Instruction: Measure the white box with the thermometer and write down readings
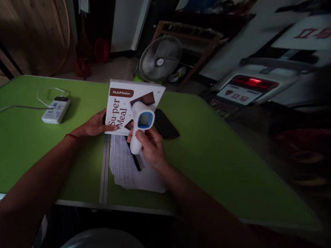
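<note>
My left hand [97,124] grips the lower left corner of a white box [116,106] marked "Su-per Meal", thumb across its front. The box is held up on edge over the table. In my right hand [151,144] is a white infrared thermometer [136,143] with a blue-rimmed screen, its head in front of the box and covering part of the print. The screen faces me; I cannot make out a reading. Beneath both hands lie a stack of printed sheets [122,168] and a black pen [137,163], partly hidden by the box and thermometer.
A dark phone [167,125] lies right of the box on the green folding table [207,162]. At the left is a white power strip [57,110] with a cable. Beyond the table stand a fan [160,57] and a scooter [253,82] with a lit red tail light.
</note>
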The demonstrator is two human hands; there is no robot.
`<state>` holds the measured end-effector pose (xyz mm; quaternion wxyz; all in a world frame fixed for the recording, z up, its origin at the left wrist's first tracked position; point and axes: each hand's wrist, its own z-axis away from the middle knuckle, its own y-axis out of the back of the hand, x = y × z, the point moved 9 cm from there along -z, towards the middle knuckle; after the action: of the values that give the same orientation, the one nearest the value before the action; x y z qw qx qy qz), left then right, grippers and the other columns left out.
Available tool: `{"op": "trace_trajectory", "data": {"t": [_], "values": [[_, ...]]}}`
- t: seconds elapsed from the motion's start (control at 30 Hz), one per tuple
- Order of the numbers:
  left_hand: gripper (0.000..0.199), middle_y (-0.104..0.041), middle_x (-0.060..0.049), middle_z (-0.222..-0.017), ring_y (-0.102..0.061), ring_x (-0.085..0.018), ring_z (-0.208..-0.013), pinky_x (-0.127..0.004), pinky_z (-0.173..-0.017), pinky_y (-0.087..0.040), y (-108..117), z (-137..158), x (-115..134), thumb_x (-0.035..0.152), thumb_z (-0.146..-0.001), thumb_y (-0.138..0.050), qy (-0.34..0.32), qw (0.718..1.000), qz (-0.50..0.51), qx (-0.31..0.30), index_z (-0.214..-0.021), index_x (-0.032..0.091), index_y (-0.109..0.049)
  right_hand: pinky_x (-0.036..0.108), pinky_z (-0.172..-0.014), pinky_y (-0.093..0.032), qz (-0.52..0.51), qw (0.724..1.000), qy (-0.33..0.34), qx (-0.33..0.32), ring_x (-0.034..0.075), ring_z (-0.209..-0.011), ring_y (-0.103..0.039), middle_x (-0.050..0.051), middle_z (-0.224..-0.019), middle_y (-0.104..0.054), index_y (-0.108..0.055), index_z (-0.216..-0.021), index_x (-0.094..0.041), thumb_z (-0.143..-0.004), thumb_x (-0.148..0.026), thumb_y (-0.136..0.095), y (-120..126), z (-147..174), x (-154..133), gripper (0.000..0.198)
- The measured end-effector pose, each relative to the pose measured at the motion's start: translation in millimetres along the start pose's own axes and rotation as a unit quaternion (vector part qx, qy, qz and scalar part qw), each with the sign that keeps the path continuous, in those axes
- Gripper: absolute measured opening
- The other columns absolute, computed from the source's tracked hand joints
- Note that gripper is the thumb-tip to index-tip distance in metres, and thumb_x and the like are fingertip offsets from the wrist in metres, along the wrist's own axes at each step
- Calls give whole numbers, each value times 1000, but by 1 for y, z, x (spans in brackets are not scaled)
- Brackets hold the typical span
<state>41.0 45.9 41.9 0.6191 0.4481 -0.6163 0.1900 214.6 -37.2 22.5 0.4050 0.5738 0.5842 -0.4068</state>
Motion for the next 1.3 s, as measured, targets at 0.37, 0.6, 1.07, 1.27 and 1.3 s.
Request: {"op": "trace_trajectory", "data": {"t": [0.37,0.6,1.07,1.27,1.3], "values": [[72,-81,-18,-130,-74,-42,-130,-62,-113,-62,-2,-1,-1,53,-73,-98,-21,999,24,-16,-128,16,-68,34,-56,-57,-25,999,5,34,18,-63,-66,1,-76,-72,-71,-91,-26,-95,-68,-75,3,2,-4,41],[74,-82,-14,-127,-75,-40,-127,-58,-111,-64,0,-2,-6,52,-74,-101,-33,999,32,-17,-132,17,-69,35,-62,-60,-42,998,0,37,18,-68,-67,1,-80,-74,-74,-91,-26,-92,-69,-81,0,3,-1,43],[80,-75,-22,-143,-71,-45,-135,-68,-114,-59,-5,2,-8,45,-73,-101,-13,996,84,-17,-136,17,-60,43,-69,-67,-38,999,-19,17,23,-74,-71,4,-86,-76,-75,-95,-28,-96,-62,-78,-1,7,16,34],[79,-77,-19,-140,-74,-43,-130,-65,-110,-63,-7,1,-11,44,-74,-102,-20,993,110,-28,-137,18,-61,44,-71,-67,-50,998,-35,21,23,-74,-71,4,-84,-76,-76,-92,-27,-92,-61,-82,0,7,13,34],[80,-77,-19,-140,-73,-43,-131,-65,-111,-62,-5,1,-12,44,-74,-103,-19,994,106,-24,-137,18,-61,44,-70,-67,-47,998,-35,21,23,-74,-71,4,-84,-76,-76,-93,-27,-91,-61,-82,0,7,12,35]]}}
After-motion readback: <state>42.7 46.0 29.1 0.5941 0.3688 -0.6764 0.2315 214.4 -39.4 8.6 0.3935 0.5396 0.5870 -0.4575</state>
